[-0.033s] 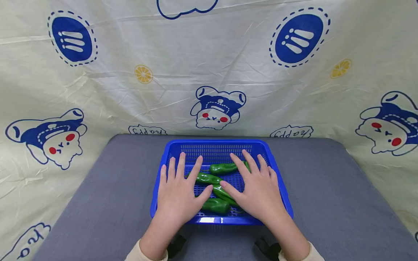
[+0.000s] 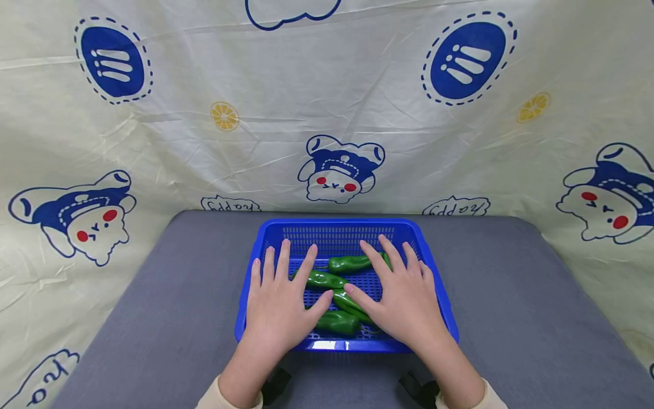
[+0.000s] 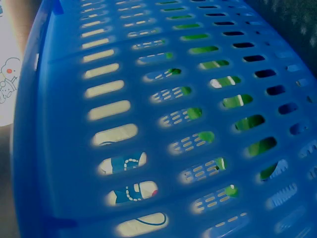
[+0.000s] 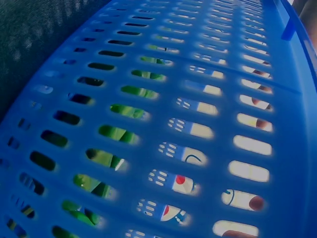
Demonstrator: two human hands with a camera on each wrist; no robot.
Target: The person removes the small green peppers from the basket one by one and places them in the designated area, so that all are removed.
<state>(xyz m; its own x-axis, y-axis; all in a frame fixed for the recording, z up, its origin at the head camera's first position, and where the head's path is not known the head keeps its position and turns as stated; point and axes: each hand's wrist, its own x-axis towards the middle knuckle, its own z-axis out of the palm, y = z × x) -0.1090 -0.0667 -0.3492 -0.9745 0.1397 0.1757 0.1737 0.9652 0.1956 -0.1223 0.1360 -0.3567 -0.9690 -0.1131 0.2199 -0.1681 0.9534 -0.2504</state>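
Several long green peppers lie in a blue plastic basket [image 2: 337, 222]. One pepper [image 2: 349, 264] is near the far side, another [image 2: 321, 279] in the middle, and a third [image 2: 337, 322] close to the near rim. My left hand [image 2: 278, 304] is spread palm down over the basket's left part. Over the right part, my right hand [image 2: 409, 298] has its fingers fanned out, partly covering peppers beneath. Neither hand grips anything. Each wrist view is filled by the slotted basket wall [image 3: 64, 109], with green of the peppers [image 4: 119, 134] showing through the slots.
The basket stands on a grey cloth-covered table [image 2: 511, 307]. A pale curtain [image 2: 327, 74] printed with cartoon figures and orange slices hangs behind and at both sides. Dark straps [image 2: 276, 386] show at the wrists, below pale sleeves.
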